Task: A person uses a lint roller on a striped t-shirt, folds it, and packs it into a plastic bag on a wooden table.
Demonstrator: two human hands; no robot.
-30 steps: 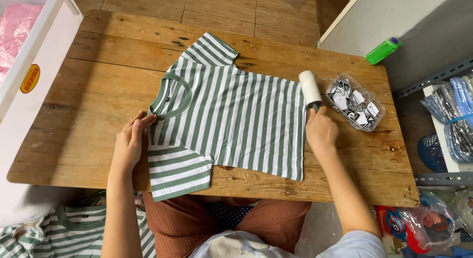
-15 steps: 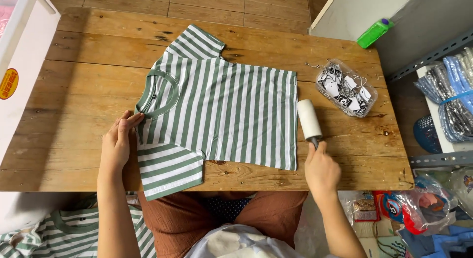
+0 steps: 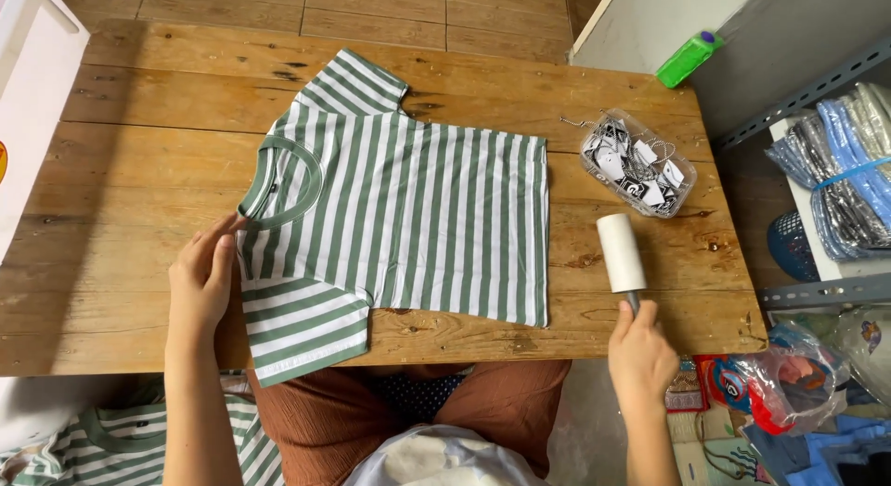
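I see the striped shirt (image 3: 408, 207) spread flat on the wooden table (image 3: 139, 161), its near sleeve hanging over the front edge; my left hand (image 3: 200, 282) lies flat on the shoulder, pinning it; my right hand (image 3: 640, 351) grips the lint roller (image 3: 620, 252), resting on bare wood beside the hem; cleaning looks under way; next stroke needs the roller set onto the cloth.

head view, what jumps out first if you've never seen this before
A green and white striped t-shirt lies spread flat across the middle of a wooden table, one sleeve hanging over the near edge. The left hand rests on its shoulder by the collar, while the right hand holds a white lint roller on the wood just right of the hem. Behind the roller sits a clear plastic tub of black and white tags.
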